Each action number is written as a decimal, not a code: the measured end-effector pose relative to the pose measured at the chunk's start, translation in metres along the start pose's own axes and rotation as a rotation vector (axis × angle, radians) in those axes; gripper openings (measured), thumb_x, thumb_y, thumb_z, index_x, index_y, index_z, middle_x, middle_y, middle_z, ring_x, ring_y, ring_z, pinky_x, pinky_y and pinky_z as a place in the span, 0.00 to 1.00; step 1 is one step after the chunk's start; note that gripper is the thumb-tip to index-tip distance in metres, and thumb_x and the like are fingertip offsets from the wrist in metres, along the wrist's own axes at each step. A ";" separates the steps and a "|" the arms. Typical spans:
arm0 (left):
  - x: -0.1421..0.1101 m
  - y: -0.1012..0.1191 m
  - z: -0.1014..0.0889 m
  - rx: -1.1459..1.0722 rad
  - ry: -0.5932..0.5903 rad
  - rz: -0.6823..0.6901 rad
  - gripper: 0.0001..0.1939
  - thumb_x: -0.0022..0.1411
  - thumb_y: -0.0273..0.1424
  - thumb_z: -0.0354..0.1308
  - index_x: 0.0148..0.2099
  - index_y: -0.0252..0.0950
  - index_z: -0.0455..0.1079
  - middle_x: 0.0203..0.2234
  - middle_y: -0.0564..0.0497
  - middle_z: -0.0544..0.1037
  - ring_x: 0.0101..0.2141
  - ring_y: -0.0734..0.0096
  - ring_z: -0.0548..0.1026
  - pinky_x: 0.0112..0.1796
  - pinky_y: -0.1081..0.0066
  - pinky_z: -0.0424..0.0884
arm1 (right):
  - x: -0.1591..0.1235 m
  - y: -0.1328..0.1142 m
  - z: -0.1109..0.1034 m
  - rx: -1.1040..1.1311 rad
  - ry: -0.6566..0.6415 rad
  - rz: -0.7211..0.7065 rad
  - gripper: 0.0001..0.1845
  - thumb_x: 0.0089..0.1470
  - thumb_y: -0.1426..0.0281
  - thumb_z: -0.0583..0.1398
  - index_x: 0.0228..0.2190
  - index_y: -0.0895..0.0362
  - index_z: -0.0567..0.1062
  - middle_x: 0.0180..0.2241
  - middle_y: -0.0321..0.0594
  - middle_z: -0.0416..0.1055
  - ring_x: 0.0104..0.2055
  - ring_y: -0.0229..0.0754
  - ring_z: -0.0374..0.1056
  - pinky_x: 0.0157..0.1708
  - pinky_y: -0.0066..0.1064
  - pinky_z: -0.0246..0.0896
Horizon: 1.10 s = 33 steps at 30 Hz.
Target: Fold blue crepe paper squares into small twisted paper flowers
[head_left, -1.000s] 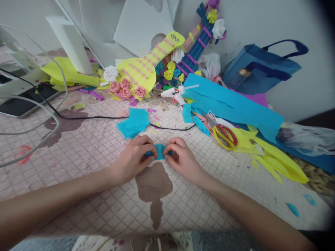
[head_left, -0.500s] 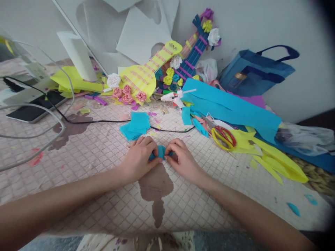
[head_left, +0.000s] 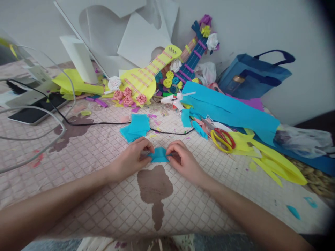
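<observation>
A small piece of blue crepe paper (head_left: 159, 155) lies at the middle of the table between my two hands. My left hand (head_left: 134, 155) pinches its left end between thumb and fingers. At the right end, the thumb and fingertips of my right hand (head_left: 181, 158) close on the paper. The piece looks partly folded or curled along its length. Just beyond my left hand sits a loose stack of blue paper squares (head_left: 136, 127). Another blue square (head_left: 186, 118) leans near the white glue gun (head_left: 174, 100).
Yellow- and red-handled scissors (head_left: 222, 140) lie to the right, beside yellow paper (head_left: 280, 162) and a long blue sheet (head_left: 232, 106). A black cord (head_left: 104, 123) crosses the table. Behind stand a yellow paper guitar (head_left: 146, 78), a blue one (head_left: 192, 59) and a blue bag (head_left: 251, 76).
My left hand has shifted left, to the end of the blue paper, so more of the piece shows between my hands. My right hand has hardly moved.
</observation>
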<state>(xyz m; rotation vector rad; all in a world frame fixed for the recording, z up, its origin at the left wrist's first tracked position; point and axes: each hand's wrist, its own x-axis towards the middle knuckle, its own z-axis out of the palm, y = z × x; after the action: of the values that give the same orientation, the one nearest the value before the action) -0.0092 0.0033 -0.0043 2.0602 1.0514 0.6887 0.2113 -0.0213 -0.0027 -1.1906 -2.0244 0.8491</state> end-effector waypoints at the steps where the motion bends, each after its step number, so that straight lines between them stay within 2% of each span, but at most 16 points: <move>1: 0.000 0.000 -0.001 -0.011 0.005 -0.008 0.06 0.56 0.25 0.53 0.38 0.36 0.65 0.35 0.50 0.70 0.37 0.67 0.70 0.36 0.68 0.70 | 0.000 0.001 0.000 0.017 0.021 -0.002 0.10 0.52 0.82 0.54 0.33 0.55 0.66 0.38 0.39 0.62 0.42 0.39 0.62 0.39 0.32 0.61; 5: 0.001 0.005 -0.001 0.030 0.045 -0.063 0.06 0.62 0.33 0.52 0.37 0.35 0.65 0.31 0.51 0.69 0.30 0.69 0.68 0.31 0.68 0.68 | 0.000 0.002 0.000 0.033 0.087 0.015 0.08 0.55 0.79 0.53 0.35 0.55 0.66 0.36 0.39 0.64 0.38 0.39 0.63 0.37 0.32 0.60; 8: 0.001 0.010 0.005 0.148 0.111 -0.044 0.09 0.63 0.36 0.52 0.38 0.35 0.65 0.33 0.49 0.68 0.34 0.66 0.68 0.34 0.65 0.67 | 0.000 0.000 0.003 -0.012 0.080 0.021 0.05 0.56 0.76 0.55 0.35 0.55 0.66 0.36 0.39 0.63 0.38 0.39 0.62 0.38 0.33 0.61; 10: 0.001 0.012 0.011 0.261 0.145 -0.001 0.10 0.61 0.36 0.55 0.39 0.34 0.63 0.36 0.47 0.68 0.38 0.61 0.67 0.38 0.61 0.67 | 0.000 -0.001 0.005 -0.053 0.068 0.023 0.07 0.54 0.76 0.57 0.35 0.55 0.65 0.37 0.40 0.63 0.40 0.41 0.62 0.39 0.35 0.62; 14: 0.001 0.010 0.020 0.412 0.119 0.048 0.09 0.58 0.29 0.58 0.40 0.35 0.61 0.38 0.47 0.68 0.41 0.58 0.66 0.40 0.58 0.66 | 0.001 0.000 0.006 -0.091 0.036 0.038 0.11 0.51 0.80 0.57 0.36 0.54 0.65 0.39 0.41 0.61 0.44 0.43 0.62 0.43 0.38 0.63; 19: 0.002 0.006 0.017 0.368 0.114 0.037 0.10 0.56 0.28 0.59 0.39 0.35 0.61 0.38 0.47 0.69 0.41 0.58 0.67 0.40 0.58 0.66 | 0.000 0.001 0.004 -0.045 0.005 0.053 0.12 0.52 0.80 0.55 0.37 0.54 0.65 0.40 0.41 0.61 0.45 0.42 0.62 0.43 0.37 0.64; 23: 0.002 0.004 0.010 0.250 0.105 0.030 0.10 0.55 0.25 0.58 0.40 0.36 0.63 0.38 0.47 0.71 0.41 0.61 0.69 0.39 0.61 0.69 | 0.000 0.001 0.003 -0.025 0.024 0.038 0.08 0.55 0.76 0.56 0.38 0.54 0.66 0.40 0.42 0.63 0.44 0.43 0.63 0.42 0.38 0.64; 28: 0.004 0.003 0.000 0.086 0.126 -0.032 0.07 0.62 0.33 0.53 0.41 0.35 0.65 0.34 0.48 0.73 0.33 0.68 0.71 0.31 0.69 0.69 | 0.000 0.003 0.003 -0.031 0.108 0.106 0.06 0.60 0.70 0.52 0.39 0.54 0.66 0.40 0.43 0.64 0.38 0.40 0.65 0.35 0.34 0.64; 31: 0.007 0.003 -0.006 0.095 0.123 -0.062 0.09 0.65 0.33 0.48 0.39 0.34 0.67 0.31 0.49 0.73 0.29 0.71 0.70 0.30 0.70 0.68 | 0.002 0.005 0.002 -0.055 0.129 0.149 0.06 0.60 0.70 0.52 0.39 0.55 0.67 0.39 0.42 0.64 0.36 0.39 0.65 0.32 0.33 0.64; 33: 0.008 0.003 -0.007 0.125 0.128 -0.061 0.08 0.64 0.32 0.49 0.37 0.34 0.67 0.29 0.50 0.72 0.28 0.72 0.70 0.29 0.71 0.67 | 0.004 0.006 0.000 -0.082 0.131 0.146 0.05 0.59 0.71 0.52 0.38 0.55 0.67 0.38 0.42 0.64 0.35 0.39 0.65 0.32 0.32 0.64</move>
<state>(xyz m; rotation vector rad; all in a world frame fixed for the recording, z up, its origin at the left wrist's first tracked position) -0.0088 0.0115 0.0033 2.1026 1.2535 0.7484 0.2129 -0.0151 -0.0066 -1.4160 -1.9010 0.7422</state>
